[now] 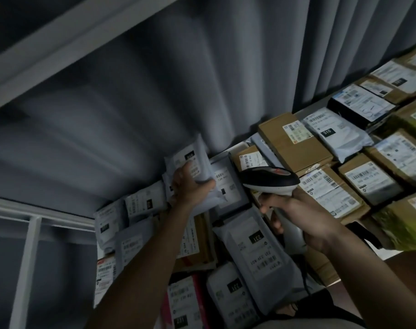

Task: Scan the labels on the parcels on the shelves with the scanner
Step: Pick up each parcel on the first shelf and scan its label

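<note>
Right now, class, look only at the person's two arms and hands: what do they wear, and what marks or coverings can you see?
Both forearms are bare up to the bottom edge of the picture: no sleeves show. The left hand and the right hand wear no gloves. No watch, ring or wristband is visible, though the light is dim.

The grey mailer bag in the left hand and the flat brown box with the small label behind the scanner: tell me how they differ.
The grey mailer bag is soft, crumpled plastic; the brown box is stiff cardboard with flat faces. The bag is gripped and lifted by the left hand; the box rests untouched among the other parcels. The bag's label bears a black number patch; the box's small label shows none. Both carry printed barcode labels, and neither sits under the scanner held in the right hand.
</note>
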